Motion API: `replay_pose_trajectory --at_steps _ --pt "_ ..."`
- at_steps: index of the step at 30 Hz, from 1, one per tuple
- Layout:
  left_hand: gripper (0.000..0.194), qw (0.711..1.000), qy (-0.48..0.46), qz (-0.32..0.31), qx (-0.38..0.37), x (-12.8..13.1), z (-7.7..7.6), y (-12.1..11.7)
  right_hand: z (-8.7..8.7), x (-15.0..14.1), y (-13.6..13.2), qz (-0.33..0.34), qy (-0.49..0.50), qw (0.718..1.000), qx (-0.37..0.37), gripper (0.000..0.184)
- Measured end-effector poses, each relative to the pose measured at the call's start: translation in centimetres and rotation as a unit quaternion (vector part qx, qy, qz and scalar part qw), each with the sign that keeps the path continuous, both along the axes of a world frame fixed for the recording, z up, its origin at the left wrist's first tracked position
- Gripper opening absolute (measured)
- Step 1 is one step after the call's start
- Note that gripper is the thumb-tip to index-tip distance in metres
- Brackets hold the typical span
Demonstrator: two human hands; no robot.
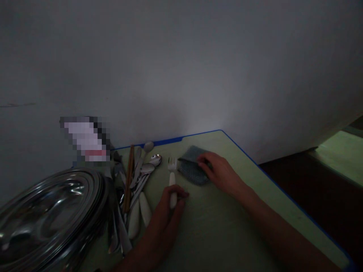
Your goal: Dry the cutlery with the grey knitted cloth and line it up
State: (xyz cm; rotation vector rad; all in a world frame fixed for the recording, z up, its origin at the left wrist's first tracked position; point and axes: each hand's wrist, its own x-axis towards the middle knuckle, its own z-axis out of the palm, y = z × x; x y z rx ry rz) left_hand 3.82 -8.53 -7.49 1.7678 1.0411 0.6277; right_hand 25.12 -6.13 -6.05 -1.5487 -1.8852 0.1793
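Note:
My left hand (173, 206) is closed around the white handle of a fork (172, 177), whose metal tines point toward the wall. To the right, my right hand (217, 168) pinches the edge of a grey-green cloth (194, 166), which lies partly folded over on the table. A gap separates the fork's tines from the cloth. Left of the fork, a loose pile of spoons (148, 169) and other cutlery lies close to my left forearm. Brown chopsticks (129, 177) lie among them.
A stack of shiny metal plates (53, 211) stands at the left. Behind it a blurred-out screen-like object (86, 139) leans near the wall (181, 75). The pale green table (227, 219) has a blue edge, with a dark floor (297, 181) beyond its right side.

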Motion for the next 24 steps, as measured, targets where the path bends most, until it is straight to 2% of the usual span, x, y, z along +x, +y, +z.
replay_pose_trajectory --at_steps 2,4,9,14,18,21,24 --pt "0.016 1.000 -0.011 0.020 -0.003 0.0 0.1 -0.1 0.6 0.1 -0.3 0.007 0.028 0.997 0.068 0.009" --pt "0.015 0.999 -0.024 0.037 0.013 0.0 0.3 -0.1 1.2 0.1 -0.7 0.035 0.047 0.993 0.101 0.008" --pt "0.016 0.996 -0.018 0.071 0.041 0.2 0.3 -0.2 1.8 -0.4 -1.3 0.133 0.042 0.989 0.044 0.007" --pt "0.011 0.989 -0.076 0.116 0.045 0.8 -0.9 0.0 2.0 -0.2 -1.3 0.104 0.114 0.988 0.020 0.007" --pt "0.013 0.990 -0.083 0.102 0.046 0.3 -0.9 0.1 1.9 -0.8 -1.5 0.125 0.145 0.981 -0.029 0.007" --pt "0.014 0.995 -0.047 0.081 0.045 -0.2 -0.4 0.1 1.2 -1.9 -1.8 0.161 0.115 0.978 -0.074 0.010" --pt "0.012 0.993 -0.042 0.091 0.062 -0.4 -0.2 0.2 0.5 -2.8 -1.8 0.182 0.049 0.976 -0.104 0.013"
